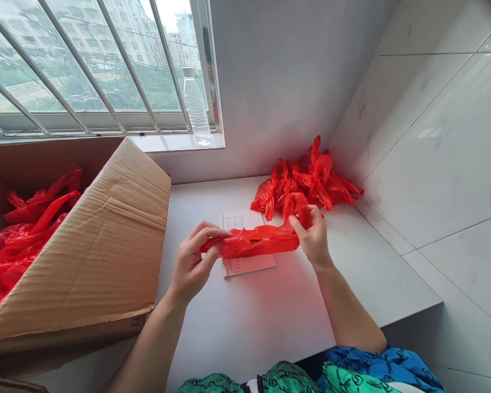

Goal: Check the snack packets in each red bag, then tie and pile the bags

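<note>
A red plastic bag (262,243) is stretched sideways between my two hands above the white table. My left hand (196,259) pinches its left end between thumb and fingers. At the other end, my right hand (313,234) grips the bunched red plastic, part of which stands up above the fingers. Beneath the bag lies a sheet of paper (249,266) with small writing, partly covered by it. Several knotted red bags (306,180) are heaped at the back of the table, just beyond my right hand.
An open cardboard box (102,245) with more red bags (33,224) inside stands on the left. A clear bottle (196,109) is on the sill of the barred window. The white table (245,322) meets a grey wall behind and a tiled wall on the right.
</note>
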Motion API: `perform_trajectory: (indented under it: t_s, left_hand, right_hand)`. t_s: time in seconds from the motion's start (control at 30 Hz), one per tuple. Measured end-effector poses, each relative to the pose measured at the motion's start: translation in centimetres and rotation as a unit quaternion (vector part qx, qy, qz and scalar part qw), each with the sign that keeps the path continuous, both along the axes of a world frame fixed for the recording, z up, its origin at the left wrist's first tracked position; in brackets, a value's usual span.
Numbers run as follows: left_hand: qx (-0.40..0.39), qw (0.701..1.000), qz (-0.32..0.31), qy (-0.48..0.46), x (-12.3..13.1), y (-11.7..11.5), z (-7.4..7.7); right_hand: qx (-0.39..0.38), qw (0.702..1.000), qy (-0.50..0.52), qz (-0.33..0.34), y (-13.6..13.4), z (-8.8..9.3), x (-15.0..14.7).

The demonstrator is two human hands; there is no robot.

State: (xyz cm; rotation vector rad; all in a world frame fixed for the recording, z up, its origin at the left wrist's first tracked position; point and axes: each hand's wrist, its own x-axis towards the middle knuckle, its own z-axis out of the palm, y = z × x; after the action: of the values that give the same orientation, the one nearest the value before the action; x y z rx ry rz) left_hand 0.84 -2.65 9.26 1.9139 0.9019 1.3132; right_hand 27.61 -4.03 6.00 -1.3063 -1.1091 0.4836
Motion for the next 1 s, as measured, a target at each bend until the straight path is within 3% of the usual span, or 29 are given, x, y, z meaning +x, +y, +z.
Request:
perform_trajectory:
  t_s: [0.07, 0.2, 0.27, 0.33, 0.37, 0.4, 0.47, 0.53, 0.57, 0.63, 0.73, 0.9, 1.0]
  left_hand:
    - [-0.004, 0.997, -0.048, -0.054, -1.2, 0.1, -0.2]
    - [-0.002, 0.996, -0.085, -0.025, -2.2, -0.4, 0.1]
    - [0.01, 0.994, -0.106, 0.025, -1.9, -0.9, 0.5]
    - [0.03, 0.988, -0.138, 0.066, -1.3, -1.3, 0.9]
    - [0.041, 0.984, -0.152, 0.081, -1.0, -1.4, 1.1]
    - [0.051, 0.981, -0.163, 0.091, -0.8, -1.4, 1.3]
    - [0.063, 0.977, -0.177, 0.1, -0.6, -1.5, 1.5]
    - [0.066, 0.973, -0.184, 0.12, -0.6, -1.5, 1.5]
    - [0.068, 0.97, -0.181, 0.145, -0.5, -1.5, 1.4]
    - [0.077, 0.957, -0.156, 0.231, -0.2, -1.5, 1.2]
    - [0.091, 0.919, -0.07, 0.377, 0.7, -1.3, 0.2]
    - [0.049, 0.845, 0.1, 0.523, 1.2, 0.5, -2.9]
    - [0.072, 0.821, 0.152, 0.546, 0.6, 1.5, -4.3]
  right_hand:
    - [-0.002, 0.999, 0.04, -0.025, 0.3, 0.0, 1.9]
    - [-0.01, 0.995, 0.075, 0.062, -0.4, 1.2, 4.2]
    - [0.079, 0.996, 0.023, 0.025, -1.7, 2.7, 3.7]
    - [0.222, 0.971, -0.069, -0.055, -3.3, 4.2, 2.2]
    - [0.276, 0.951, -0.124, -0.057, -4.1, 4.8, 1.3]
    - [0.294, 0.938, -0.184, -0.011, -4.6, 5.2, 0.3]
    - [0.217, 0.912, -0.307, 0.163, -4.9, 5.3, -1.3]
    - [0.068, 0.864, -0.41, 0.283, -4.1, 4.4, -2.2]
    - [0.004, 0.842, -0.456, 0.288, -3.3, 3.8, -2.3]
    - [-0.091, 0.811, -0.532, 0.225, -1.7, 2.6, -2.1]
    - [-0.18, 0.783, -0.576, 0.149, 0.0, 1.6, -1.7]
    - [-0.287, 0.79, -0.499, 0.212, -0.5, 1.3, -1.5]
    - [-0.313, 0.794, -0.477, 0.207, -0.8, 0.8, -0.8]
